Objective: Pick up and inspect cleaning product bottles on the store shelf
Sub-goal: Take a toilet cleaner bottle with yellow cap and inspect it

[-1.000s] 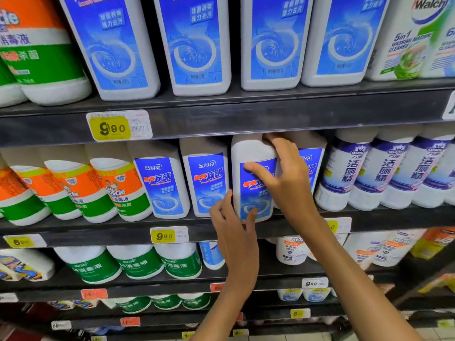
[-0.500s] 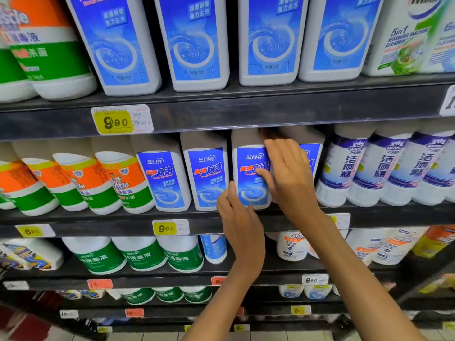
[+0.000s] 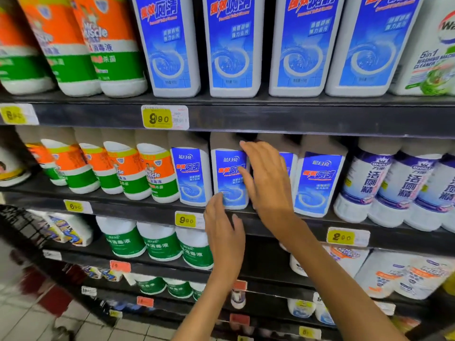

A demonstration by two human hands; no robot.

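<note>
Four blue-label bottles (image 3: 230,178) line the middle shelf (image 3: 307,222) — both hands, left hand (image 3: 225,238) and right hand (image 3: 267,179), open, fingers straight, at the second bottle.

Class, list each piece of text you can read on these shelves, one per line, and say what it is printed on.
"990": yellow price tag on top shelf edge.
"990": price tag below the hands.
"Mr Muscle": orange bottle.
"5in1": white bottle, top right.
"蓝月亮": blue bottle.
Fine print and lower red tags: too blurred.
</note>
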